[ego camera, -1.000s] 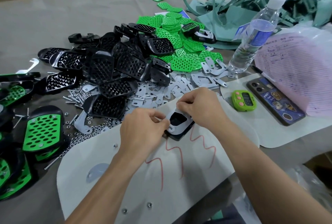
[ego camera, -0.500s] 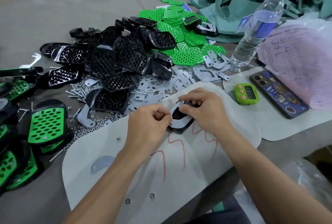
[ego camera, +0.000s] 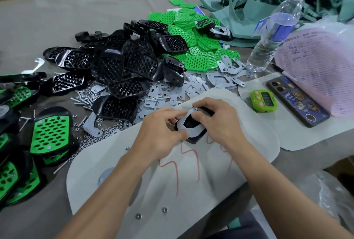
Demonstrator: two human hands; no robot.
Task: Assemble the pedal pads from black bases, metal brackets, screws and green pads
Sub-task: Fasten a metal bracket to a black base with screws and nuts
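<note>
A black base [ego camera: 195, 139] with a metal bracket [ego camera: 193, 128] laid on it sits on the grey mat [ego camera: 191, 181] in front of me. My left hand [ego camera: 161, 133] grips its left edge with curled fingers. My right hand [ego camera: 218, 120] holds its right side, fingers curled over the top end where a screw tip [ego camera: 195, 107] shows. A heap of black bases [ego camera: 118, 66] lies behind, loose green pads [ego camera: 191, 33] beyond it, loose brackets [ego camera: 220, 79] and screws and nuts [ego camera: 84, 99] around it.
Finished green-and-black pedals [ego camera: 47, 131] lie at the left edge. To the right stand a water bottle [ego camera: 275, 32], a green timer [ego camera: 263, 101], a phone [ego camera: 295, 99] and pink paper [ego camera: 318, 66]. Loose nuts [ego camera: 151, 213] lie on the mat near me.
Both hands have stayed on the base and bracket, shifting their fingers slightly. My right fingers have moved up toward the top end of the bracket.
</note>
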